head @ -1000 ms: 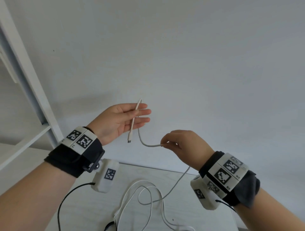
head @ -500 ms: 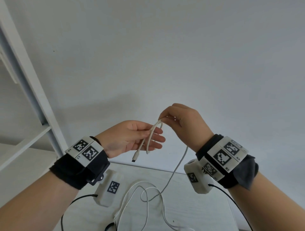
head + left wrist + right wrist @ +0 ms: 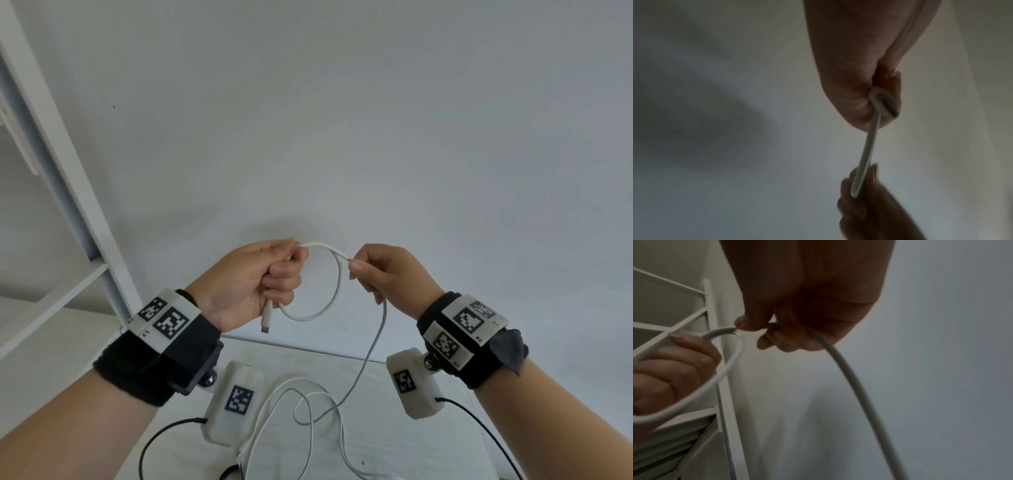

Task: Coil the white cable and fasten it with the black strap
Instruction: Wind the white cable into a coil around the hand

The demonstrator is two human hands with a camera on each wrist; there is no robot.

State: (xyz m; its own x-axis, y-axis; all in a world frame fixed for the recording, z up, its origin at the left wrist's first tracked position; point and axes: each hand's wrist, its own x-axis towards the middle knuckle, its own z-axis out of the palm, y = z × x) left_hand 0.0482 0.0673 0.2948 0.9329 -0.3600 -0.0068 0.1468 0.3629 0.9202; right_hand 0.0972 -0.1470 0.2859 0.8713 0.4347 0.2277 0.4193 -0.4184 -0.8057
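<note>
The white cable [image 3: 337,277] is held up in the air, above the table [image 3: 376,428]. One round loop has been made in it between the two hands. The left hand [image 3: 253,281] is closed in a fist around the cable, and the plug [image 3: 266,318] hangs down below it. The cable is pinched by the thumb and finger of the right hand [image 3: 387,277]. The rest of the cable lies loose on the table, nearer. A white shelf [image 3: 68,212] is seen on the left.

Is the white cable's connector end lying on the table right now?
No: in the head view the connector of the thin white cable hangs below the left hand, which grips it above the white table.
</note>
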